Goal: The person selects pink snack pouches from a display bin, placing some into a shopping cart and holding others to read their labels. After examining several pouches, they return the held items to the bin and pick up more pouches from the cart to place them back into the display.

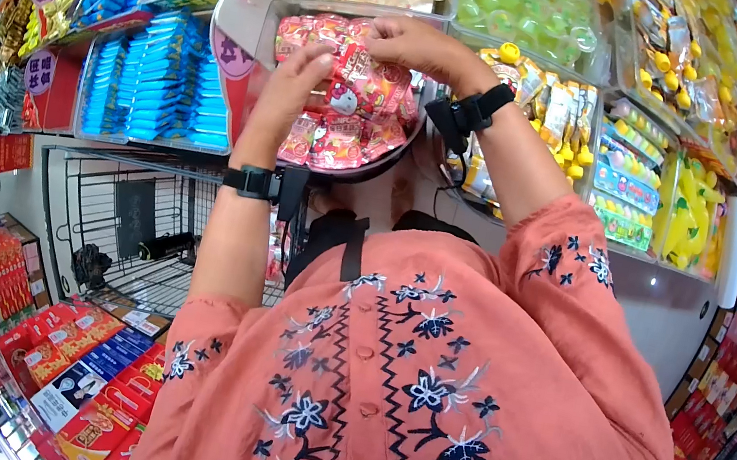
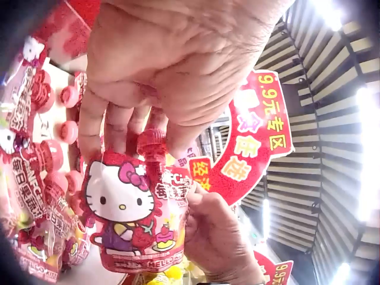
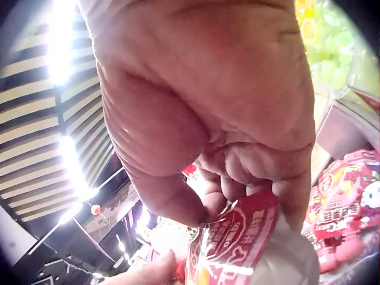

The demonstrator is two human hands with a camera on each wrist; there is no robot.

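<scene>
Both my hands are at a pink spout pouch (image 2: 133, 219) with a cartoon white cat on its front and a red cap (image 2: 152, 142). My left hand (image 1: 292, 93) holds it at the capped end, thumb on one side of the cap and fingers on the other. At the opposite end, my right hand (image 1: 430, 51) pinches the pouch's edge, seen close up in the right wrist view with the pouch (image 3: 234, 243) below the fingers. Under the hands, several similar pink pouches (image 1: 340, 141) fill a clear bin.
A wire shopping cart (image 1: 121, 206) stands at my lower left. Blue packets (image 1: 159, 75) fill the bin to the left, green jelly cups (image 1: 525, 11) lie behind, and yellow-capped packs (image 1: 558, 106) sit at the right. Red gift boxes (image 1: 92, 428) lie at lower left.
</scene>
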